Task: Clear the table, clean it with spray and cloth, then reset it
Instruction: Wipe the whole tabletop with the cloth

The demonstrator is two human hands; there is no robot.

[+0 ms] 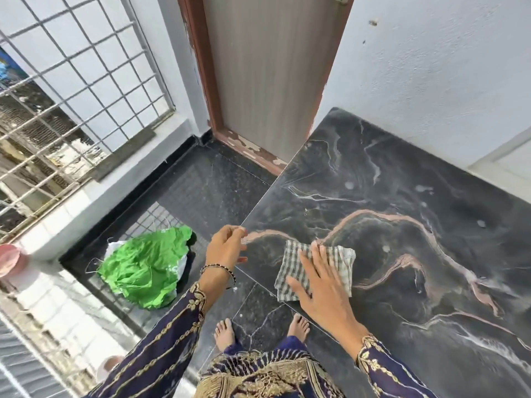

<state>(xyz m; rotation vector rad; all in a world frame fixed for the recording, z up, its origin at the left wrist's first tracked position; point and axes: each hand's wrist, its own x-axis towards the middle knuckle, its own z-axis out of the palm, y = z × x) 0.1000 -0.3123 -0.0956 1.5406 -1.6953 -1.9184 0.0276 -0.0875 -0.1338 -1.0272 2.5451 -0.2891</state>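
A dark marble table (402,225) with pink and white veins fills the right side of the view. A folded grey-and-white checked cloth (339,262) lies on it near the left edge. My right hand (319,285) presses flat on the cloth with straight, spread fingers. My left hand (227,245) hovers at the table's left edge with loosely curled fingers and holds nothing. Small wet spots dot the table top further back.
A green plastic bag (146,265) lies on the dark floor to the left, beside a wire rack. A closed door (264,67) stands behind, a grilled window (71,90) to the left. A pink container (10,259) sits on the white ledge. My bare feet stand by the table.
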